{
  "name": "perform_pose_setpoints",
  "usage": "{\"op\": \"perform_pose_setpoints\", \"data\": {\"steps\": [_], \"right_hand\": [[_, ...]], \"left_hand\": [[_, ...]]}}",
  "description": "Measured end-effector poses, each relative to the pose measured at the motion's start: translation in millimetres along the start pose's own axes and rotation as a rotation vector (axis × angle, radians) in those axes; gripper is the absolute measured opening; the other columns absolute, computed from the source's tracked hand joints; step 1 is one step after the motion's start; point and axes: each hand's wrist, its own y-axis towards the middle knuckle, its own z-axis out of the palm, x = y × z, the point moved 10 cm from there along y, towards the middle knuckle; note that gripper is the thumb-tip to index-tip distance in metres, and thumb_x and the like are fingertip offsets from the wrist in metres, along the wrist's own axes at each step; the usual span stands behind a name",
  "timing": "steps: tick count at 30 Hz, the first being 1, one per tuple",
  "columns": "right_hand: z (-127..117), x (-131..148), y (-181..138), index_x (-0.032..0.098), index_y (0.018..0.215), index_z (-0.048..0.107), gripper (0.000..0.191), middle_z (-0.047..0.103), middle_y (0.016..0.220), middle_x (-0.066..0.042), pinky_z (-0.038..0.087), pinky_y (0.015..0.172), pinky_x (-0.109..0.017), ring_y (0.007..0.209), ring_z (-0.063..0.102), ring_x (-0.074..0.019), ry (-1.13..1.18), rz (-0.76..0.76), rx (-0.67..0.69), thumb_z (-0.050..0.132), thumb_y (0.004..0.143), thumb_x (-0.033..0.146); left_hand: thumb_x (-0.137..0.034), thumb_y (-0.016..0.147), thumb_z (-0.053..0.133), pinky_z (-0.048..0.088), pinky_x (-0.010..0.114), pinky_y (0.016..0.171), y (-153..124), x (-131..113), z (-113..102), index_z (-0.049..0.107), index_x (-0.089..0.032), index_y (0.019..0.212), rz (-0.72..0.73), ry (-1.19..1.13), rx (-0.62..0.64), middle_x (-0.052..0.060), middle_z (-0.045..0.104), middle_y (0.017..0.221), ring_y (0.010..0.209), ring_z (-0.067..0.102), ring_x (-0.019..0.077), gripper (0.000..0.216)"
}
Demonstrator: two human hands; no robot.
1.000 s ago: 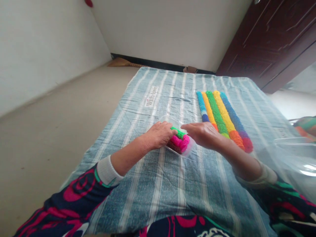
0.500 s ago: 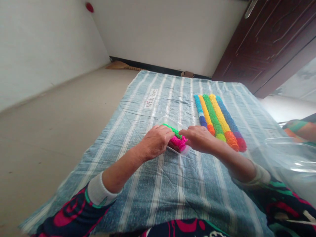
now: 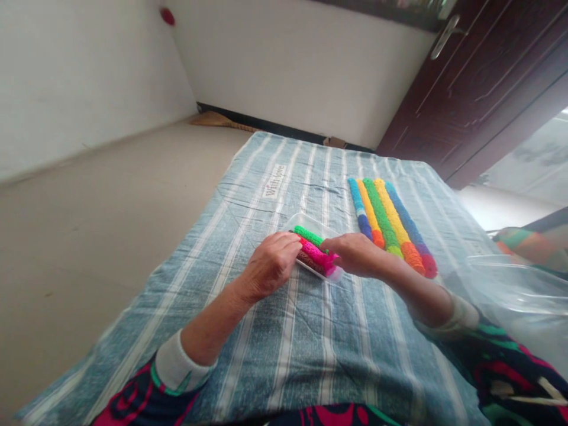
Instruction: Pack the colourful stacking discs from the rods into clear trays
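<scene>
A small clear plastic box (image 3: 290, 220) sits on the striped cloth, holding bumpy, string-like rolls: a green roll (image 3: 309, 235), a bright pink roll (image 3: 314, 253) and a brownish one (image 3: 306, 258) at the near side. My left hand (image 3: 276, 260) is closed over the left end of the pink roll, fingertips inside the box. At the roll's other end, my right hand (image 3: 355, 253) pinches the pink material, which looks loose and frayed there. Its fingertips are partly hidden and also lie close to the green roll's end.
Right of the box, several long bumpy rolls in blue, yellow, green and orange (image 3: 385, 216) lie side by side. A large clear plastic container (image 3: 510, 278) stands blurred at the right edge, with colourful things behind it. The cloth (image 3: 248, 236) carries a "With love" label (image 3: 275, 180).
My left hand has shifted slightly left and down, showing more of the pink and green rolls. The right hand keeps its place at the right end. The camera view has tilted a little.
</scene>
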Motion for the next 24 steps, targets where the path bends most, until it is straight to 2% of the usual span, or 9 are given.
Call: {"op": "perform_pose_setpoints", "data": {"steps": [6,10,13,17,22,24], "right_hand": [[1.4,10.1,0.9,0.019,0.090,0.064,0.014,0.063,0.071,0.001,0.022,0.054,-0.025,0.060,0.049,-0.0089,0.070,-0.067,-0.022,0.056,0.081,0.011],[-1.5,14.3,0.6,0.018,0.088,0.063,0.015,0.061,0.069,0.001,0.024,0.055,-0.026,0.059,0.047,-0.0083,0.136,-0.115,-0.044,0.053,0.082,0.008],[-17.0,8.5,-3.6,0.017,0.091,0.065,0.016,0.063,0.072,-0.001,0.027,0.056,-0.025,0.062,0.049,-0.0089,0.224,-0.105,-0.146,0.052,0.084,0.012],[-29.5,2.3,-11.9,0.016,0.093,0.067,0.019,0.063,0.070,-0.002,0.028,0.057,-0.025,0.061,0.050,-0.0096,0.282,-0.064,-0.252,0.049,0.087,0.014],[-9.1,28.4,-15.3,0.019,0.083,0.065,0.021,0.062,0.068,-0.001,0.028,0.056,-0.025,0.059,0.046,-0.0097,0.243,-0.205,-0.137,0.045,0.091,0.017],[-7.4,30.8,-16.3,0.019,0.082,0.065,0.021,0.061,0.066,0.000,0.029,0.057,-0.025,0.058,0.046,-0.0098,0.244,-0.214,-0.155,0.045,0.091,0.017]], "left_hand": [[-0.013,0.091,0.043,0.051,0.042,0.097,-8.9,7.5,-4.1,0.064,-0.014,0.097,-0.016,0.033,-0.143,0.013,0.068,0.107,0.107,0.061,0.0219,0.022],[-0.015,0.090,0.046,0.050,0.043,0.098,-14.8,20.9,-11.7,0.062,-0.014,0.104,-0.126,0.087,-0.253,0.014,0.065,0.113,0.111,0.059,0.0239,0.021],[-0.020,0.090,0.047,0.052,0.042,0.094,-20.2,35.3,-14.6,0.061,-0.015,0.107,-0.234,0.127,-0.289,0.014,0.066,0.111,0.108,0.060,0.0249,0.022],[-0.028,0.090,0.048,0.054,0.038,0.082,-26.7,54.5,-14.8,0.061,-0.018,0.105,-0.375,0.151,-0.287,0.010,0.070,0.096,0.091,0.064,0.0233,0.022],[-0.038,0.087,0.051,0.050,0.029,0.064,-32.6,72.9,-6.5,0.063,-0.018,0.101,-0.559,0.079,-0.196,0.002,0.066,0.068,0.064,0.064,0.0192,0.028],[-0.041,0.087,0.051,0.047,0.028,0.059,-35.7,80.2,1.8,0.064,-0.018,0.104,-0.645,-0.012,-0.132,0.000,0.063,0.059,0.056,0.062,0.0180,0.032]]}}
